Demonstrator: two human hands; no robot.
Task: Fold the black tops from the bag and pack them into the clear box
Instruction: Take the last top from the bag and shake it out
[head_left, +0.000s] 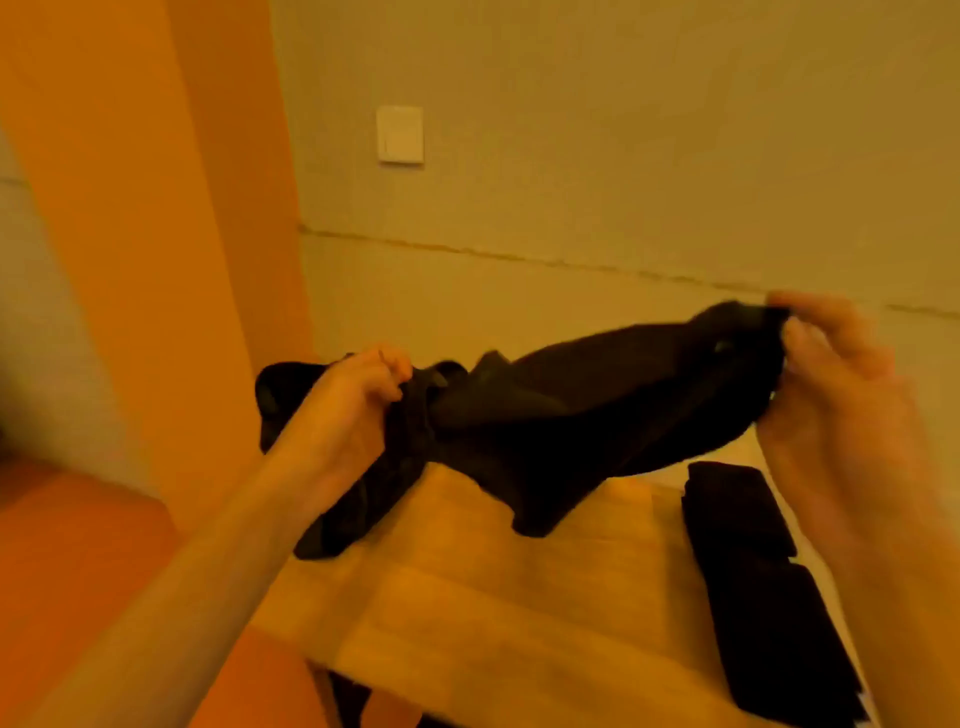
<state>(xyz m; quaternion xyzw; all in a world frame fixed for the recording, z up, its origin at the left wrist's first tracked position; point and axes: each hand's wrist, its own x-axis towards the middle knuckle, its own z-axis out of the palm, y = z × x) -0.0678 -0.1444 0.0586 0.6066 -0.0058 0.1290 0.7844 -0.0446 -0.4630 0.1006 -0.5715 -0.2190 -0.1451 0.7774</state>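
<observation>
Obs.: one black top (571, 410) is held in the air above the wooden desk (493, 597), strung between both hands.
- The left hand (358, 395) is closed round a bunched wad of cloth at the lower end.
- The right hand (831, 374) is higher, with thumb and fingers pinching an edge at the far end.
- The garment is twisted and crumpled between them. One flap hangs from the middle toward the wood and another tail drops below the left hand. Whether either touches the desk I cannot tell.

Right side of the desk: folded black tops (743, 519) lie one behind the other, near the edge. The picture is blurred and I cannot make out any clear box wall around them. A dark shape (280, 384) behind the left hand could be the bag or more of the top; I cannot tell which.

Judgement: the step in hand looks like opening the top out before folding it.

To do it well:
- The left hand should swap its fistful for a single edge, ideally the shoulder or hem corner that matches the right hand's.
- Bring the hands level and give one shake to drop the twist out.
- Lay the top flat on the bare wood left of the folded ones.
- Smooth it, turn the sleeves in, and fold to match the size of the folded ones.

Risk: folding it while twisted gives a lumpy bundle that packs badly.
</observation>
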